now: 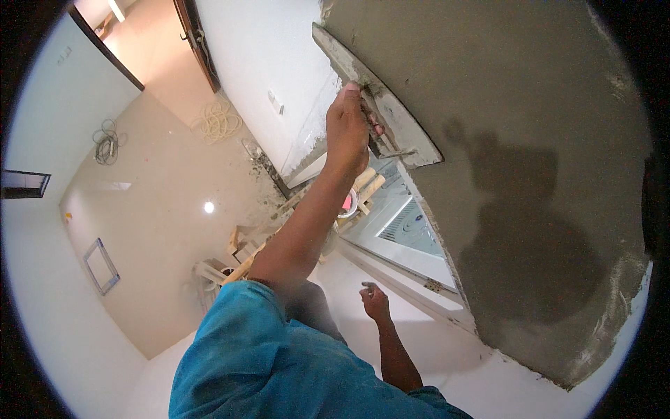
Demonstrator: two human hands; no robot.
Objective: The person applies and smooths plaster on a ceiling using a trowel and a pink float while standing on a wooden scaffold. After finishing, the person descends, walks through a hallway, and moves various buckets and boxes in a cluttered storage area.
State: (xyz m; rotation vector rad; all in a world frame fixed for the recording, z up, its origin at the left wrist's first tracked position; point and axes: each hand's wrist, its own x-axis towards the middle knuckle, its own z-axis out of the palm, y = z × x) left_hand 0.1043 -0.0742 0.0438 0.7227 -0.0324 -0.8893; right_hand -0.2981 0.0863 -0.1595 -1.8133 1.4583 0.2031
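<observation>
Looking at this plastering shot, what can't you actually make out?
- Head view: the trowel handle is hidden inside the left hand.
- Head view: whether the right hand holds anything; its fingers curl away and look too small to tell.
- Head view: the wet plaster wall is cut off by the dark fisheye rim at right.
- Head view: the wooden pieces on the floor are partly hidden by the forearm.

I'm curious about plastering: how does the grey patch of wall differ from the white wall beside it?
The grey plastered wall looks wet, dull and slightly streaked; the white wall looks smooth, dry and bright. The trowel, gripped by one hand, lies against the grey plaster's edge, while nothing touches the white wall. The other hand hangs free below. Both surfaces stand upright, side by side.
</observation>
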